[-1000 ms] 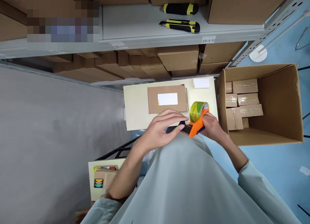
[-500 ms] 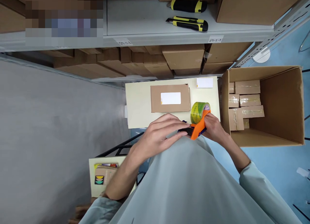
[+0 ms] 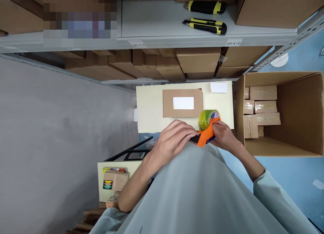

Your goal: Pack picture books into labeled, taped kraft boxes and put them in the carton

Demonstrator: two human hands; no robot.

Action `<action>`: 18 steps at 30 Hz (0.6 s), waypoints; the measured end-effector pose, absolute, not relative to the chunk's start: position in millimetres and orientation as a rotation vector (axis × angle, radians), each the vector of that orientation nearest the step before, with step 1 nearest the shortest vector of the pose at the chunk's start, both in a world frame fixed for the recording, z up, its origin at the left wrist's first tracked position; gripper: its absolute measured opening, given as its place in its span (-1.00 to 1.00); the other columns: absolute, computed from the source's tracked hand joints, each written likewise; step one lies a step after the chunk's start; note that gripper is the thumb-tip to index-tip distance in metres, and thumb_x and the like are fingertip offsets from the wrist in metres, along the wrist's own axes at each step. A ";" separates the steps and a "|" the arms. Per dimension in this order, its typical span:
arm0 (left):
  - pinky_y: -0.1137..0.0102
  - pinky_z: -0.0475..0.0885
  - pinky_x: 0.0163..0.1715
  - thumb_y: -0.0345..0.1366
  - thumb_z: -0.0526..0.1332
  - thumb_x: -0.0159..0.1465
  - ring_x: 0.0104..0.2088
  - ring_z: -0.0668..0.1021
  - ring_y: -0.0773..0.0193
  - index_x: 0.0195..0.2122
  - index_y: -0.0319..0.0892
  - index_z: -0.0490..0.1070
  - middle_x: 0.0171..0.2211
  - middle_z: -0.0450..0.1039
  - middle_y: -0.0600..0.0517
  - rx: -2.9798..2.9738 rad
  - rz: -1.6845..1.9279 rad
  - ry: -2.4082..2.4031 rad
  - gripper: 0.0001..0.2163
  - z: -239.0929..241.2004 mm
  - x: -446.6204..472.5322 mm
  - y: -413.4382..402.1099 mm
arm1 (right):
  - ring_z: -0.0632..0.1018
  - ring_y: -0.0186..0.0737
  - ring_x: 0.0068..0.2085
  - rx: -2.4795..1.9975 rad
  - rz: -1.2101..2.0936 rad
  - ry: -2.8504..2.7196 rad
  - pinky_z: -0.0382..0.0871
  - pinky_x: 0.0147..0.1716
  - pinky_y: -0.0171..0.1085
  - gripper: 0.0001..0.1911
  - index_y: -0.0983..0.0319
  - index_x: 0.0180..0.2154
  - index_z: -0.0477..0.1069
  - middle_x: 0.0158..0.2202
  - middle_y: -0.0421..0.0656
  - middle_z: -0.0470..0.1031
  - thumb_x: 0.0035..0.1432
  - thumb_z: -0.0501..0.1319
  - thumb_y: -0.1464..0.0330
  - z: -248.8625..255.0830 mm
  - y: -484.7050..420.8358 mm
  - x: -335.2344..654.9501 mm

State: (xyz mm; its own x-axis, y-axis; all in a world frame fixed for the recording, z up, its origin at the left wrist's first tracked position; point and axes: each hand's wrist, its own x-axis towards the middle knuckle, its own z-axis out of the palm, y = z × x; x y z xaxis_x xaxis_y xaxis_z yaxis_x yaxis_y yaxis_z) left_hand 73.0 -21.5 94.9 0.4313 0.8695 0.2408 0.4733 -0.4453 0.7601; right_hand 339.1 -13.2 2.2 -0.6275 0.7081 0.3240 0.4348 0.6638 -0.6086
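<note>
My right hand (image 3: 224, 134) is closed around an orange tape dispenser (image 3: 206, 134) with a dark front end. A roll of green and yellow packing tape (image 3: 205, 120) is mounted on it. My left hand (image 3: 176, 136) is at the dispenser's front, thumb and fingertips pinched together on what looks like the tape's free end; the exact contact is partly hidden. Just beyond my hands, a flat brown cardboard box (image 3: 182, 112) with a white label (image 3: 183, 103) lies on the pale table (image 3: 149, 109).
At the table's back right corner lies a white label stack (image 3: 219, 87). To the right stands a large open carton (image 3: 283, 148) with several small taped boxes. Two utility knives (image 3: 207, 7) rest on the grey shelf (image 3: 152, 21) ahead. A side table (image 3: 101, 180) holds packages at lower left.
My left fingers have drawn together into a pinch at the dispenser's front, where they were more spread before. The view has shifted slightly left, so the surroundings appear further right.
</note>
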 end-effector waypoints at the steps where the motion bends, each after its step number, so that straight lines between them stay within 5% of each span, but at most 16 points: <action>1: 0.23 0.57 -0.10 -0.38 0.27 0.51 -0.15 0.66 0.19 0.03 -0.05 0.59 -0.14 0.70 -0.02 2.083 0.871 1.144 -0.84 88.9 72.9 -24.7 | 0.47 -0.11 -0.39 -0.879 0.668 -2.329 0.47 -0.21 -0.12 -0.86 0.13 -0.25 0.35 -0.43 -0.19 0.46 0.46 0.22 0.36 -0.6 -14.5 339.4; 9: 0.25 0.53 -0.16 -0.24 0.25 0.53 -0.20 0.63 0.19 -0.14 -0.08 0.60 -0.24 0.69 0.00 1.772 0.895 1.367 -0.86 5.4 76.8 -56.8 | 0.64 -0.01 -0.30 -1.159 1.021 -2.555 0.53 -0.33 -0.14 -0.68 0.17 -0.22 0.41 -0.34 -0.07 0.59 0.41 0.34 0.07 -41.7 -44.5 362.1; 18: 0.19 0.55 -0.08 -0.04 0.27 0.49 -0.18 0.61 0.13 -0.24 -0.08 0.62 -0.28 0.67 -0.03 1.502 0.849 1.478 -0.73 -41.9 90.2 -61.0 | 0.73 0.11 -0.19 -1.367 1.216 -2.726 0.60 -0.25 -0.07 -0.64 0.19 -0.10 0.53 -0.19 0.02 0.67 0.41 0.34 0.02 -59.1 -38.5 386.5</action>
State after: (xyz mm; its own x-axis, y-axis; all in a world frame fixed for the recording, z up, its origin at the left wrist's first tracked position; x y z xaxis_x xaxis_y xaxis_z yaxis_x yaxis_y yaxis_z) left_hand 90.2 -61.0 -41.9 0.0736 0.9932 -0.0903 0.4223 0.0510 0.9050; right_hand 386.5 -38.5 -59.1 -0.6448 0.6360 -0.4240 0.7404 0.3817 -0.5533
